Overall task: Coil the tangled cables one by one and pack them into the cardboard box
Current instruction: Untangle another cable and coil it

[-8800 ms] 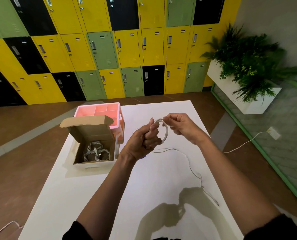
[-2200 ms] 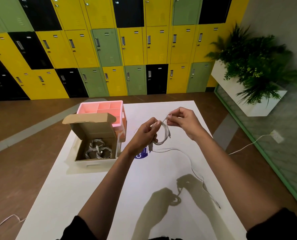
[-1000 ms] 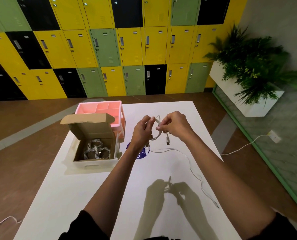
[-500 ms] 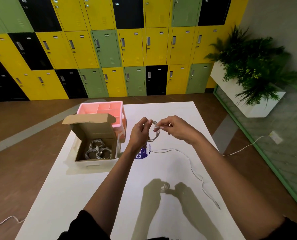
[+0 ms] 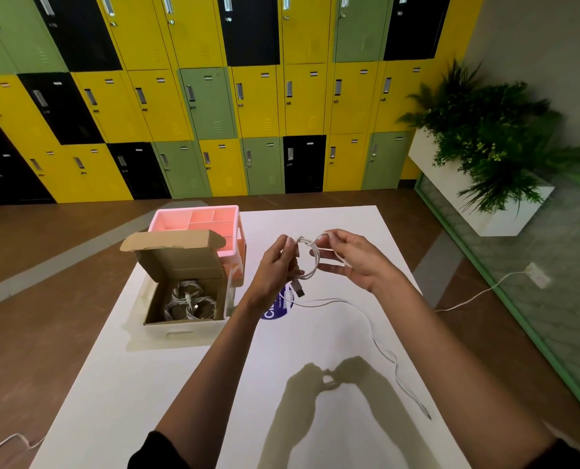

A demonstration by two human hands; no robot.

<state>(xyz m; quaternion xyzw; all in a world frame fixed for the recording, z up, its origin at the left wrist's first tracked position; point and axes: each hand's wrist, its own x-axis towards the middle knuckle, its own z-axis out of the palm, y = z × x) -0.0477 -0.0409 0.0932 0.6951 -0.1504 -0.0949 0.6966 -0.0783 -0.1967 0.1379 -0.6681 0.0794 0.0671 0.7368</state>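
Behind the left hand [image 5: 276,265] and cable coil [image 5: 316,261], a half-hidden blue sticker [image 5: 275,313]

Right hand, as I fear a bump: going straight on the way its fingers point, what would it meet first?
Pointing left, the right hand would likely meet the left hand, gripping the other side of the cable coil both hold; depth is unclear.
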